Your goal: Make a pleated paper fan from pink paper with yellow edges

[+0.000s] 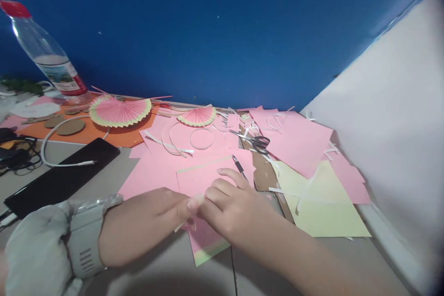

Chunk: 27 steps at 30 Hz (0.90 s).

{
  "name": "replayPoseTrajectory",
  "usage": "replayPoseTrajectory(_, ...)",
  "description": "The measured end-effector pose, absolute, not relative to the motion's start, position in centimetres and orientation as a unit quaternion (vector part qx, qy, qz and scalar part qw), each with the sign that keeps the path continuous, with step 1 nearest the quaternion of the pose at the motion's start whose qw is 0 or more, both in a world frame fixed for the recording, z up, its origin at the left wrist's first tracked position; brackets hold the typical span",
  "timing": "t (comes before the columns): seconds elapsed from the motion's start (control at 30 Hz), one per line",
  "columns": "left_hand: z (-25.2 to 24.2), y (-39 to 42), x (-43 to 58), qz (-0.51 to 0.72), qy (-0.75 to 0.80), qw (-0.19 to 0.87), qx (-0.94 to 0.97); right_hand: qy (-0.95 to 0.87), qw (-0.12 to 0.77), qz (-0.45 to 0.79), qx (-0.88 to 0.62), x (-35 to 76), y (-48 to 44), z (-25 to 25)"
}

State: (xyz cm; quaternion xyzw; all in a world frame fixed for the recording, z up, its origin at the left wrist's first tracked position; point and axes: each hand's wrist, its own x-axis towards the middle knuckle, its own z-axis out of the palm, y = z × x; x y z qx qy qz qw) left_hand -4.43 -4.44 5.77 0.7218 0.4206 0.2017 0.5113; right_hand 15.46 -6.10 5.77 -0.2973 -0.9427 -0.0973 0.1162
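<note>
My left hand (166, 212) and my right hand (225, 206) meet at their fingertips, both closed in a pinch. A thin pale strip (178, 227) pokes out below the fingers; most of it is hidden. Under my hands lies a pink paper sheet (208, 237) with pale green bands along its far and near edges. A black and clear pen (239, 166) rests just beyond my right hand on more pink paper. Dark-handled scissors (258, 142) lie farther off to the right, among white paper scraps.
Two pleated pink paper fans (120, 112) with pale green edges stand near the blue wall. A tape-like ring (202, 139) lies on pink paper. At left are a black phone (62, 175), a white cable (69, 164) and a bottle (55, 64); at right, a yellow sheet (322, 212).
</note>
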Motion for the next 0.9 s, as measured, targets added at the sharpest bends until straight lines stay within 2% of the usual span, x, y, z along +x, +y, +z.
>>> replayPoseTrajectory(0.1,5.3,-3.8,-4.9,0.089,0.392,0.597,0.694,-0.933,0.136,-0.084,-0.322,16.3,-6.8,5.9)
replayPoseTrajectory(0.2,4.4,-3.7,-5.6,0.087,0.405,0.634,0.653,-0.918,0.172,-0.025,-0.356,17.4,-7.6,6.4)
replayPoseTrajectory(0.37,4.3,-4.7,-6.1,0.084,0.441,0.55,0.705,-0.889,0.187,0.084,-0.409,18.7,-8.7,6.8)
replayPoseTrajectory(0.7,5.4,-6.0,-6.6,0.057,0.481,0.395,0.781,-0.831,0.217,0.221,-0.463,19.5,-9.9,6.2)
replayPoseTrajectory(0.9,4.7,-5.7,-6.3,0.15,0.486,0.327,0.797,-0.842,0.231,0.224,-0.433,19.3,-10.1,6.9)
